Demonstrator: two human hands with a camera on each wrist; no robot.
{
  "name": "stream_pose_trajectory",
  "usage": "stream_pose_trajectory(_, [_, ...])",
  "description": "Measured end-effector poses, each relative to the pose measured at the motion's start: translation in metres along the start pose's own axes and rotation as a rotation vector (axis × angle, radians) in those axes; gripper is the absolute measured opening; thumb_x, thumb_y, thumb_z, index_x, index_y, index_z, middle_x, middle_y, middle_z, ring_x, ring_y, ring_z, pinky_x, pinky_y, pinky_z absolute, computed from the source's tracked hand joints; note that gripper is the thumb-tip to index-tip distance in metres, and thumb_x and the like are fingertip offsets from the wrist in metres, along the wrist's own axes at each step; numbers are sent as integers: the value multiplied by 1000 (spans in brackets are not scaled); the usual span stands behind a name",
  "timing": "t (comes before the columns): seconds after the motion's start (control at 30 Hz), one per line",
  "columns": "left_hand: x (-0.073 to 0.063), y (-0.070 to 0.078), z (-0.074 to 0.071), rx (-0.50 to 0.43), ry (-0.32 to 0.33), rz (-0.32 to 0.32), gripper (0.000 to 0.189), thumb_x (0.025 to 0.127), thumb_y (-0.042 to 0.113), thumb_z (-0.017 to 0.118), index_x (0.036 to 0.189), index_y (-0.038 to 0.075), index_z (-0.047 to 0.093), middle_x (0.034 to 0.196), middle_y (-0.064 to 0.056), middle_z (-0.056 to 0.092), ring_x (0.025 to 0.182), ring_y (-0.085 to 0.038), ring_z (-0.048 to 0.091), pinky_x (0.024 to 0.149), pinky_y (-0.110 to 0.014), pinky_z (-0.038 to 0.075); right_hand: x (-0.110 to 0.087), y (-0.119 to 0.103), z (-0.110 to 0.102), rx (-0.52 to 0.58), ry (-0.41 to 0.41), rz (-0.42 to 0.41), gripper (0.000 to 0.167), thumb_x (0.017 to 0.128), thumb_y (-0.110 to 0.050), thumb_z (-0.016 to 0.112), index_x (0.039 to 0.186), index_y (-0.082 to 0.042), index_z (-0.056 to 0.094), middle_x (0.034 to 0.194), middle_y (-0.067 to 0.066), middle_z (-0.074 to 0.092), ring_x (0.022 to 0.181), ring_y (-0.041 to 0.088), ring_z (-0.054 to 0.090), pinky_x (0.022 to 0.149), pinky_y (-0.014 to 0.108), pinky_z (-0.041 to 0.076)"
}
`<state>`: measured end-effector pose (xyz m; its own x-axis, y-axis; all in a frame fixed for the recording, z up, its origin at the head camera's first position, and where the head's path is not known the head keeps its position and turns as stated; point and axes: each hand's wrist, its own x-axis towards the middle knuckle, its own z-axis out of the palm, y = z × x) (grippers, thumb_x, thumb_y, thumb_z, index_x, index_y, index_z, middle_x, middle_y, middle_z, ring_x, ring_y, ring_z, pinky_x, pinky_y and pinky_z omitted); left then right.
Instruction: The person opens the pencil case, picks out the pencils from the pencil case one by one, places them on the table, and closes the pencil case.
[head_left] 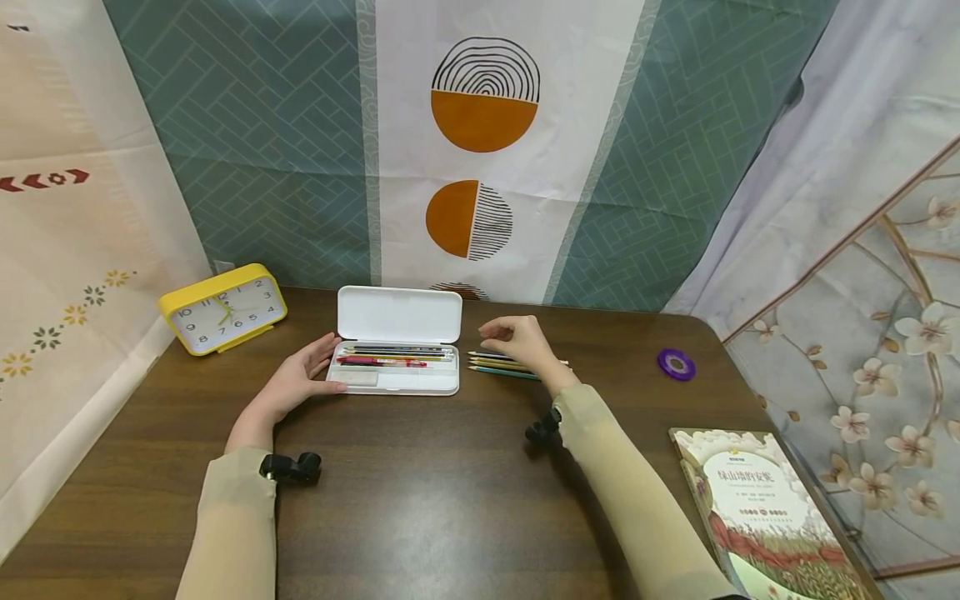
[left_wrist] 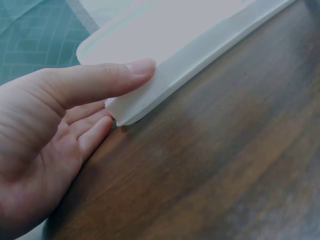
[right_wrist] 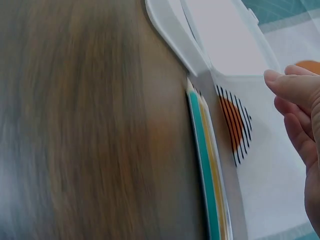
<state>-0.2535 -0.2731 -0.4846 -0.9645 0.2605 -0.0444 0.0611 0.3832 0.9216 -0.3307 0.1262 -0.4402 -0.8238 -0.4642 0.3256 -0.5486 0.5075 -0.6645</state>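
Observation:
A white pencil case point(head_left: 418, 382) stands with its lid up, several pencils point(head_left: 401, 350), a red pen point(head_left: 408, 362) and a white eraser point(head_left: 358, 378) inside. My left hand point(head_left: 296, 379) holds the case by its left end, thumb on the front edge and fingers along the side. Just right of the case, my right hand point(head_left: 521, 342) hovers over a row of loose pencils point(head_left: 498, 362). In the right wrist view its thumb and fingers point(right_wrist: 292, 85) are bent loosely, nothing visible between them. A teal pencil point(right_wrist: 204, 165) lies at the near side of that row.
A yellow alarm clock point(head_left: 225, 310) stands at the back left. Toward the right lie a purple ring-shaped roll point(head_left: 677, 365) and a book point(head_left: 765, 508). Hanging cloth point(head_left: 300, 150) borders the wooden table point(head_left: 420, 492) at the back.

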Motion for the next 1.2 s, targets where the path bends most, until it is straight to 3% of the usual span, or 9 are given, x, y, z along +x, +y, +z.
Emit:
stream_pose_trajectory(0.47, [-1, 1, 1, -12, 1, -1, 105, 81, 22, 81, 157, 4, 10, 161, -18, 22, 149, -35, 22, 119, -50, 22, 15, -19, 38, 25, -41, 3, 20, 84, -8, 77, 102, -3, 75, 94, 9, 75, 81, 17, 68, 73, 23, 60])
stream_pose_trajectory(1.2, [0, -1, 0, 1, 4, 2, 105, 81, 22, 81, 157, 3, 11, 161, -18, 23, 148, -35, 22, 118, -48, 23, 26, -30, 66, -127, -188, 19, 18, 84, -4, 74, 102, -3, 74, 96, 8, 75, 87, 17, 70, 77, 20, 58])
